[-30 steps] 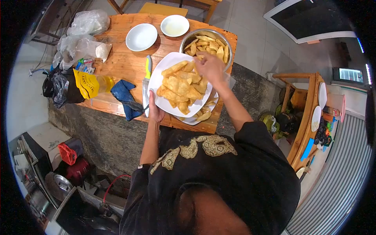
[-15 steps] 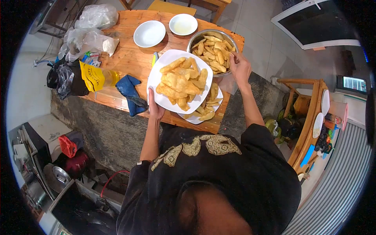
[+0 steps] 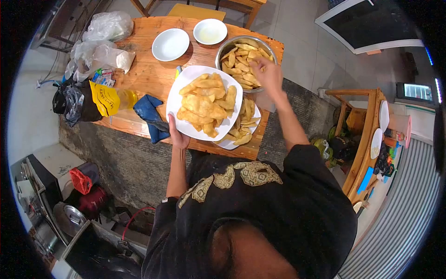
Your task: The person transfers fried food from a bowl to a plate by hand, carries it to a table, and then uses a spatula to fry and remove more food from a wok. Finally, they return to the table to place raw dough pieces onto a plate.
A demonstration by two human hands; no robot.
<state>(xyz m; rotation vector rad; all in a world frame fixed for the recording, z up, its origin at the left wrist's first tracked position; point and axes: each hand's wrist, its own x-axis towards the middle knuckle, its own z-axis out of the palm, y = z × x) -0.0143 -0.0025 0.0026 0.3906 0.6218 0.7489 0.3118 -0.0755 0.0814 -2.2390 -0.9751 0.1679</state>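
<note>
My left hand (image 3: 178,134) grips the near left edge of a white square plate (image 3: 174,102), its thumb over the rim. Golden, puffy fried pieces (image 3: 203,104) are heaped on that plate, which is held above the table. My right hand (image 3: 268,74) is over a round metal bowl (image 3: 275,49) full of similar fried pieces (image 3: 240,69). Its fingers are bent in a pinch at the pieces; whatever is between them is hidden. Partly covered by the held plate, a second white plate (image 3: 230,145) with more fried pieces rests on the table.
Two white bowls, one bare (image 3: 170,44) and one with pale liquid (image 3: 210,31), stand on the wooden table (image 3: 144,49). At its left are a yellow pouch (image 3: 109,98), a blue cloth (image 3: 151,114) and plastic bags (image 3: 109,27). A wooden shelf (image 3: 364,135) stands right.
My right hand has moved left from the bowl's right rim to over its pieces, fingers now more bent. The left hand keeps holding the plate. The whole view has shifted slightly.
</note>
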